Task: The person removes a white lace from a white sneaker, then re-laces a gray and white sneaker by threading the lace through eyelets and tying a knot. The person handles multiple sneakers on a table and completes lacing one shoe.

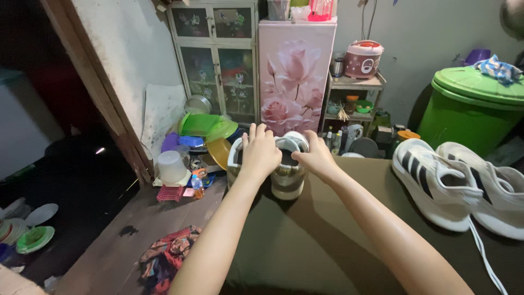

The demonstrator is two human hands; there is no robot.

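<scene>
The dark olive surface (305,240) is carrying two pairs of footwear. At its far left corner, a pair of pale shoes with dark insoles (284,169) is standing side by side, toes pointing away from the wearer. At the right edge, two white trainers with black stripes (453,180) are lying on their sides, touching, with a loose white lace (483,257) trailing toward the near edge.

The left hand (259,153) is lying flat over the left shoe of the pale pair, fingers spread and curled over its top. The right hand (314,158) is pinching the collar of the right shoe, thumb reaching into the opening. Both are closed loosely on the shoes rather than gripping hard.

Risk, as judged: the pale pair is sitting right at the far edge, above clutter on the floor. A push forward could be tipping a shoe off into the plastic dishes (204,128) and the small bottle (197,186) below. The trailing lace could be snagging a forearm and dragging a trainer.

Containers: the large green bin (469,109) is lidded, contents hidden, with a blue-and-white cloth (498,68) lying on top. The rice cooker (363,57) on the shelf is shut. The upturned clear tub (172,166) on the floor is holding nothing.
</scene>
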